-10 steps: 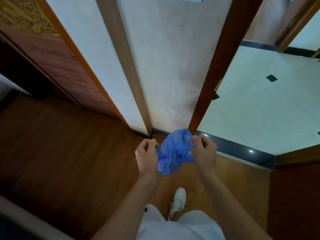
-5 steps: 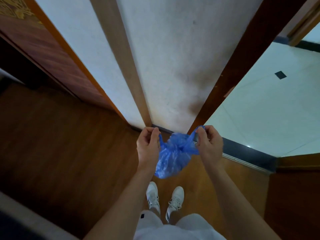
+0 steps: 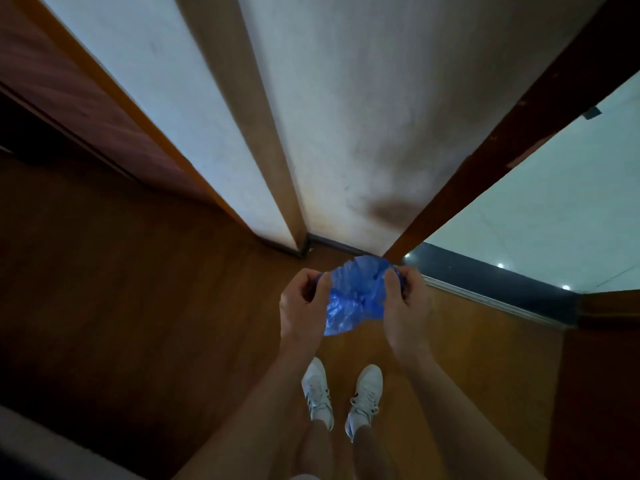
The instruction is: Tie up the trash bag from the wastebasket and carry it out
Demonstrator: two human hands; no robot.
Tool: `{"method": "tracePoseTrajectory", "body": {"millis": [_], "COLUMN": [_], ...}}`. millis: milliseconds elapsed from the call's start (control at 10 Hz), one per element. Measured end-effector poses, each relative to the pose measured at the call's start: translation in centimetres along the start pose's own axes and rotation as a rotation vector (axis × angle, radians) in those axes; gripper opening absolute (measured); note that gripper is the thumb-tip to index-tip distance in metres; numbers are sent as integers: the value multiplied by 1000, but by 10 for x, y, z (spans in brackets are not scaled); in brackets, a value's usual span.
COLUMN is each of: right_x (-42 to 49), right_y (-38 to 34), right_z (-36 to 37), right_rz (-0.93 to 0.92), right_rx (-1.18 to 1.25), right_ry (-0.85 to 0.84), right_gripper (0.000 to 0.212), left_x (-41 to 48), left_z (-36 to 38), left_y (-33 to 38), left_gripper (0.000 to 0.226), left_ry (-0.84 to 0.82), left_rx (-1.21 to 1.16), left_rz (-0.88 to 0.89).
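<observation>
A small blue trash bag [image 3: 353, 299] is held in the air between both hands, above a wooden floor [image 3: 138, 306] and in front of two white sneakers [image 3: 317, 393]. The left hand [image 3: 303, 306] is closed in a pinch on the bag's left edge; the right hand [image 3: 407, 306] is closed likewise on its right edge. The bag's top is bunched and crumpled between the hands, and its body hangs below them. Whether a knot is formed cannot be told. A white wall [image 3: 346, 133] with wooden trim is seen straight ahead. To the right, a dark threshold strip [image 3: 491, 282] lies at the edge of a pale tiled floor [image 3: 554, 209]. A dark wooden panel [image 3: 69, 98] stands at the left.
</observation>
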State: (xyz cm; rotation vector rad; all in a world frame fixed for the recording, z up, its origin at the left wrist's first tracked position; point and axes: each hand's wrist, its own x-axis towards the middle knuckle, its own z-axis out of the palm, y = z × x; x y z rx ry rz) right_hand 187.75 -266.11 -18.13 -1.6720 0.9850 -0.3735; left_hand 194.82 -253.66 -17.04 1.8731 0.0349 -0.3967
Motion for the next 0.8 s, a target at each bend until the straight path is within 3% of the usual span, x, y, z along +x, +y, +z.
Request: {"method": "tracePoseTrajectory", "body": {"millis": [300, 600, 700, 800], "right_x": [78, 129, 141, 140], "right_y": [89, 132, 135, 149], "right_z": [82, 130, 127, 107], "right_rz": [-148, -149, -152, -186], "right_rx": [-140, -185, -336, -658], "right_ry": [130, 126, 65, -53], "right_gripper": [8, 20, 22, 34], "left_x": [100, 168, 180, 179], "left_z": [45, 61, 57, 44], "left_y": [-90, -134, -139, -145], "left_gripper": [17, 11, 16, 55], "left_ry": [105, -1, -153, -280], "left_rx": [37, 191, 376, 845], "left_rz": [59, 127, 141, 258]}}
